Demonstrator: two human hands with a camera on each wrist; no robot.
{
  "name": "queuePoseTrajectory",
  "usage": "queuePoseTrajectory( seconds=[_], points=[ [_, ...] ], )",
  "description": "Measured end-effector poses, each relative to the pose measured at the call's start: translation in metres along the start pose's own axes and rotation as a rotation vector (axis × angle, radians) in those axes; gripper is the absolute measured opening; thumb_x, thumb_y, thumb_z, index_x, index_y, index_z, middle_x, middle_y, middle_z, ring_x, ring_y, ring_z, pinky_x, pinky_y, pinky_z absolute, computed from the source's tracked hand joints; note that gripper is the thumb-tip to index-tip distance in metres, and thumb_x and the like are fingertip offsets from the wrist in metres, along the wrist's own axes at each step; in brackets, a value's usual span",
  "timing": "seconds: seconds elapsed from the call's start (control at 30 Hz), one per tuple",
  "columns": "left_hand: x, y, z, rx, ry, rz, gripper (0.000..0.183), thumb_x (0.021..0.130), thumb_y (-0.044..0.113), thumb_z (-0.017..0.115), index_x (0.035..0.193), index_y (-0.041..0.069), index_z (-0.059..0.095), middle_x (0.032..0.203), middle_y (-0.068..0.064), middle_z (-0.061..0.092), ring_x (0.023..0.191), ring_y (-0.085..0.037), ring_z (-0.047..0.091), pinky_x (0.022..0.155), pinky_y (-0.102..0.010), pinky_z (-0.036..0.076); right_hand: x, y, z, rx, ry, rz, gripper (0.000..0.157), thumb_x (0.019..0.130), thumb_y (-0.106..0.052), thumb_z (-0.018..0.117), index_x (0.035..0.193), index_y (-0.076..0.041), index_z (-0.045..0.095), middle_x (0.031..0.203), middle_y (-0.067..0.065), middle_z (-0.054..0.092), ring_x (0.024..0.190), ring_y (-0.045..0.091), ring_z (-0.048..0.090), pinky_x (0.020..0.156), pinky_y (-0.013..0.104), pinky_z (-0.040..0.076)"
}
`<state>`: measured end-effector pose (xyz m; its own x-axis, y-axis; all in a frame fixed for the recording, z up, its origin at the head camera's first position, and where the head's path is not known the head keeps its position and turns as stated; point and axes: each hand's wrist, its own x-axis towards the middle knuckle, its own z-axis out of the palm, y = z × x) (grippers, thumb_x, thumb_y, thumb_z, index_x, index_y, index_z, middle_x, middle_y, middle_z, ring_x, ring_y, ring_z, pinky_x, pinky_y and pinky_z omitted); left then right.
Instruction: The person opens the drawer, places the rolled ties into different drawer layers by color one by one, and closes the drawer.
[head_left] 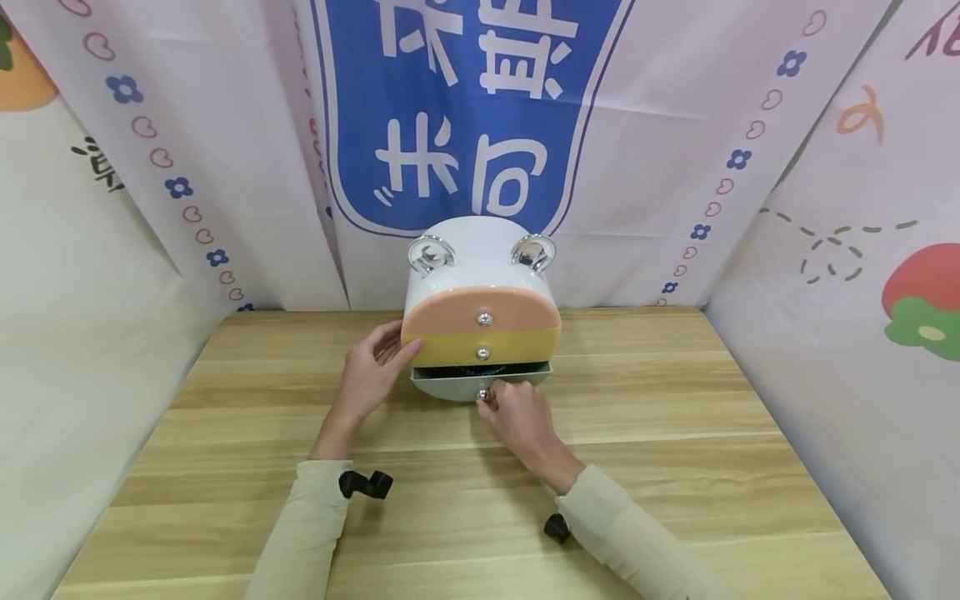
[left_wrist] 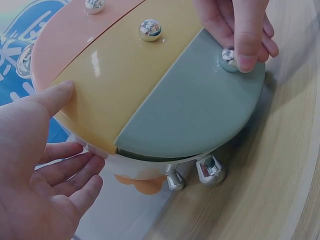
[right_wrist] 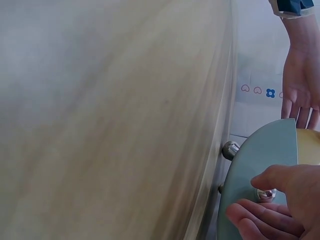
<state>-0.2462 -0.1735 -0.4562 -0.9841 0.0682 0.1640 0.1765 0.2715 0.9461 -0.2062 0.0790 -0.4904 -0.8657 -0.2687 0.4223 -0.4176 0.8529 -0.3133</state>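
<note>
A small white chest of drawers (head_left: pixel 480 250) stands at the table's back edge, with a pink, a yellow and a grey-green drawer front, each bearing a silver knob. The grey-green bottom drawer (head_left: pixel 450 387) is pulled out partway, and something dark shows inside it in the head view. My right hand (head_left: pixel 521 421) pinches its knob (right_wrist: pixel 266 194) between thumb and fingers. At the chest's left side rests my left hand (head_left: pixel 367 371), its thumb (left_wrist: pixel 60 97) lying on the yellow drawer front (left_wrist: pixel 107 75) and its other fingers (left_wrist: pixel 75 172) along the side.
Wood-grain tabletop (head_left: pixel 420 517) spreads in front of the chest. Behind it hangs a white cloth with a blue printed sign (head_left: pixel 465 108). Shiny round ears (head_left: pixel 431 252) stick up on the chest's top, and silver feet (left_wrist: pixel 211 170) hold it up.
</note>
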Motion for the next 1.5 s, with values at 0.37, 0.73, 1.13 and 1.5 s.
queuePoseTrajectory(
  seconds=[0.37,0.73,1.13,1.5],
  points=[
    [0.0,-0.001,0.001,-0.004,-0.007,0.002,0.071,0.1,0.047,0.072,0.153,0.006,0.051,0.158,-0.016,0.053,0.15,-0.033,0.049,0.129,-0.042,0.04,0.006,0.003,0.001,0.01,-0.013,0.01,0.012,0.09,-0.016,0.083,0.084,-0.007,0.079,0.071,0.002,0.077,0.049,0.003,0.057,0.04,0.007,0.039],
    [0.0,-0.001,0.002,-0.005,-0.007,0.006,0.072,0.099,0.05,0.073,0.153,0.007,0.052,0.156,-0.014,0.054,0.149,-0.03,0.05,0.128,-0.039,0.042,0.009,0.003,0.002,0.019,-0.007,0.001,0.013,0.09,-0.016,0.083,0.083,-0.007,0.078,0.068,0.002,0.076,0.047,0.001,0.051,0.041,0.008,0.039],
    [-0.002,0.0,0.003,0.003,-0.003,0.012,0.071,0.098,0.05,0.073,0.152,0.007,0.054,0.154,-0.014,0.056,0.147,-0.029,0.052,0.128,-0.039,0.043,0.011,0.005,0.004,0.011,-0.008,0.01,0.015,0.09,-0.015,0.083,0.079,-0.009,0.076,0.064,0.0,0.072,0.047,0.002,0.048,0.04,0.01,0.038],
    [-0.003,-0.001,0.002,0.005,0.002,0.012,0.071,0.099,0.049,0.073,0.152,0.006,0.053,0.155,-0.015,0.055,0.148,-0.031,0.051,0.128,-0.04,0.042,0.014,0.005,0.003,0.006,-0.023,0.005,0.023,0.09,-0.016,0.083,0.072,-0.012,0.07,0.061,-0.003,0.068,0.048,0.003,0.048,0.04,0.011,0.038]
  ],
)
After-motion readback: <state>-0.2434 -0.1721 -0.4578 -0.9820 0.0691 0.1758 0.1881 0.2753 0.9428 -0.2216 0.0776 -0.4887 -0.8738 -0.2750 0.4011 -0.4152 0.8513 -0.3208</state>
